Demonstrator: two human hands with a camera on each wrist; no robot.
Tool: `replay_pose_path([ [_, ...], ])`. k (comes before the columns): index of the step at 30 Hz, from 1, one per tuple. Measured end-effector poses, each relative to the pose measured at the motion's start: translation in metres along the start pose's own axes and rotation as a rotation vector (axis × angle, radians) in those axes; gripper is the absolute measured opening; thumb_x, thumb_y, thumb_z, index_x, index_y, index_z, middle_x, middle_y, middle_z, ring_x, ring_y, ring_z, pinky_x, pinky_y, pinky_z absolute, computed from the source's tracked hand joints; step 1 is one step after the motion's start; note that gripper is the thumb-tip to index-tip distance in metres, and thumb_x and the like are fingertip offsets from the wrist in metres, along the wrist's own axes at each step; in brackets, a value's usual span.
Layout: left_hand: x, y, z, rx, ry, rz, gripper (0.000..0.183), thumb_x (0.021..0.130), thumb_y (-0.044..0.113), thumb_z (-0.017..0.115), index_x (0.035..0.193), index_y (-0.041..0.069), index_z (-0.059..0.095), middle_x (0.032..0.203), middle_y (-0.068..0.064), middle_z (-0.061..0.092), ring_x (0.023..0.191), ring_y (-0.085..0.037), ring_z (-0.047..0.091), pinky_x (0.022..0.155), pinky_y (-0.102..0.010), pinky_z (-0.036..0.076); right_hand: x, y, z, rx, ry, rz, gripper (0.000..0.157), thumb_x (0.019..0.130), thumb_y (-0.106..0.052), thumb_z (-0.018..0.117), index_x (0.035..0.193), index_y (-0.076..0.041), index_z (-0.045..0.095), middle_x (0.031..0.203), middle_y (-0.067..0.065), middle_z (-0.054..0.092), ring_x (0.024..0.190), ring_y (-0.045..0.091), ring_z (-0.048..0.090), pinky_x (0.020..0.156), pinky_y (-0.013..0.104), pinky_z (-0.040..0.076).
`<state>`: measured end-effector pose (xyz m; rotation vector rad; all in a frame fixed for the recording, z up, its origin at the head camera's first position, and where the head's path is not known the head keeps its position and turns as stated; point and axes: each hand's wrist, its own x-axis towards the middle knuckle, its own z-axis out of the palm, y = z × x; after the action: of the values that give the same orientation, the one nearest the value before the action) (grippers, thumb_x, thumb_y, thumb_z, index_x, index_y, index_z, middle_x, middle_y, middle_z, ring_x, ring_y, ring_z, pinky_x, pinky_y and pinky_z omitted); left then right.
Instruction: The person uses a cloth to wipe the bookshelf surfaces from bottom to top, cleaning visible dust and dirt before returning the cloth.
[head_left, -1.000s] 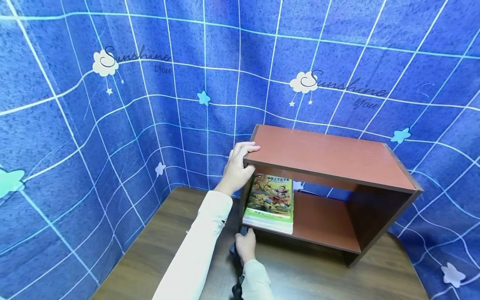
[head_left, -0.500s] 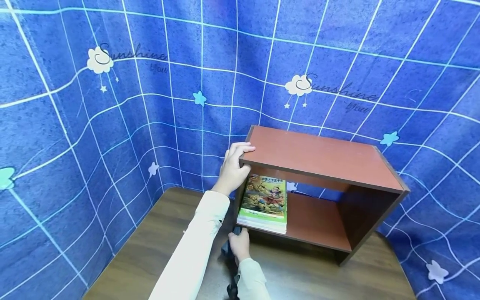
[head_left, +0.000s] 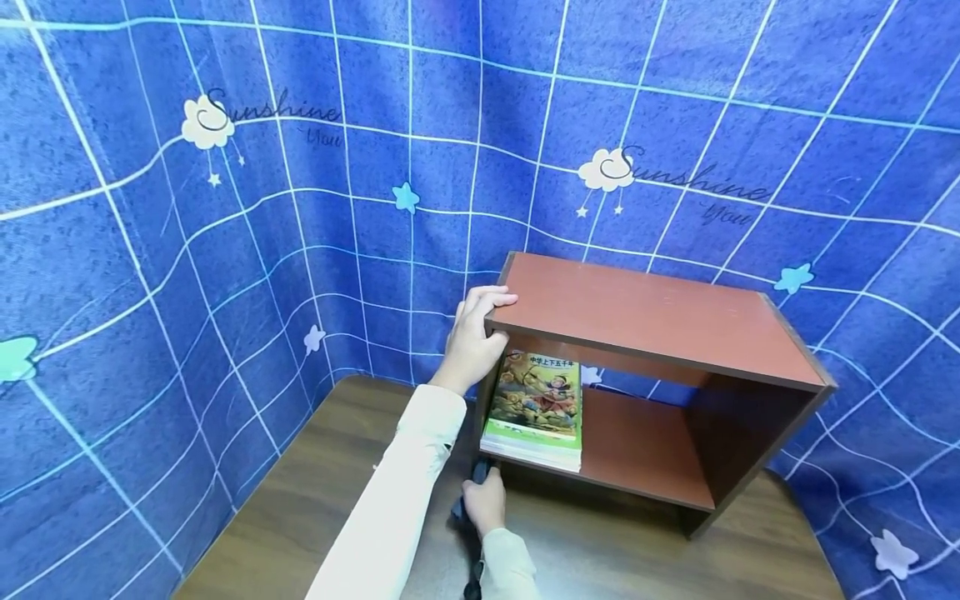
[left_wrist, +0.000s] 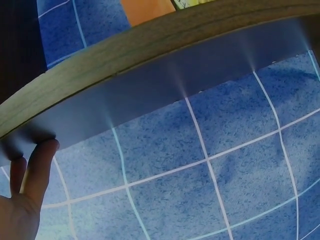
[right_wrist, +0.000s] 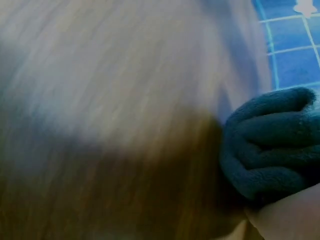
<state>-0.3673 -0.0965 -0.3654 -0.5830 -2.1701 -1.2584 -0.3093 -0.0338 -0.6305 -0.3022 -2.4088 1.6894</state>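
My left hand grips the upper left corner of a small red-brown bookshelf, thumb at the front edge and fingers over the top and side. In the left wrist view, fingertips touch the panel. Low by the shelf's left side, my right hand holds a dark folded cloth near the tabletop. Only part of the right hand shows in the right wrist view, under the cloth. A stack of books lies inside the shelf at the left, the top one with a colourful illustrated cover.
The shelf stands on a brown wooden table, its open front facing me. Behind and left hangs a blue gridded curtain with clouds and stars. The shelf's right side panel reaches down to the table.
My right hand and the cloth have shifted slightly down, away from the shelf's lower edge. The left hand keeps its place on the corner. The head view swings slightly sideways and back.
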Motion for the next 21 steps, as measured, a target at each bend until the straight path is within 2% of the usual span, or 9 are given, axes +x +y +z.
replay_pose_path([
  [4, 0.002, -0.001, 0.003, 0.001, -0.001, 0.014, 0.050, 0.086, 0.001, 0.056, 0.131, 0.022, 0.065, 0.145, 0.011, 0.046, 0.126, -0.020, 0.042, 0.088, -0.045, 0.040, 0.002, -0.003, -0.005, 0.072, -0.053, 0.020, 0.047, 0.075, -0.001, 0.064, 0.116, 0.018, 0.051, 0.103, 0.026, 0.063, 0.093, 0.035, 0.060, 0.086, 0.049, 0.050],
  [7, 0.001, -0.001, 0.004, 0.001, -0.003, 0.012, 0.051, 0.085, 0.000, 0.057, 0.131, 0.021, 0.065, 0.146, 0.007, 0.046, 0.124, -0.020, 0.042, 0.086, -0.044, 0.039, 0.002, -0.011, -0.009, 0.171, -0.082, 0.026, 0.050, 0.076, 0.001, 0.060, 0.121, 0.019, 0.049, 0.109, 0.027, 0.061, 0.097, 0.035, 0.058, 0.087, 0.046, 0.049],
  [12, 0.000, -0.001, 0.005, 0.002, -0.003, 0.014, 0.050, 0.086, 0.001, 0.057, 0.131, 0.022, 0.064, 0.147, 0.004, 0.046, 0.125, -0.020, 0.042, 0.085, -0.044, 0.039, 0.000, -0.022, -0.015, 0.281, -0.053, 0.020, 0.050, 0.074, 0.004, 0.058, 0.122, 0.016, 0.048, 0.110, 0.026, 0.059, 0.096, 0.035, 0.057, 0.085, 0.044, 0.048],
  [17, 0.001, 0.003, 0.006, 0.002, 0.000, 0.014, 0.052, 0.085, 0.000, 0.057, 0.131, 0.022, 0.064, 0.147, 0.007, 0.046, 0.124, -0.019, 0.042, 0.085, -0.044, 0.039, -0.002, -0.017, -0.010, 0.194, 0.067, 0.036, 0.061, 0.076, -0.005, 0.070, 0.127, 0.011, 0.040, 0.105, 0.028, 0.061, 0.095, 0.039, 0.060, 0.086, 0.051, 0.048],
  [21, 0.000, 0.005, 0.006, -0.008, 0.007, 0.016, 0.052, 0.085, 0.000, 0.056, 0.131, 0.021, 0.065, 0.146, 0.010, 0.046, 0.125, -0.019, 0.042, 0.085, -0.043, 0.039, -0.007, -0.008, -0.005, 0.060, 0.103, 0.008, 0.059, 0.077, -0.011, 0.076, 0.124, 0.010, 0.048, 0.099, 0.025, 0.065, 0.090, 0.038, 0.064, 0.083, 0.052, 0.051],
])
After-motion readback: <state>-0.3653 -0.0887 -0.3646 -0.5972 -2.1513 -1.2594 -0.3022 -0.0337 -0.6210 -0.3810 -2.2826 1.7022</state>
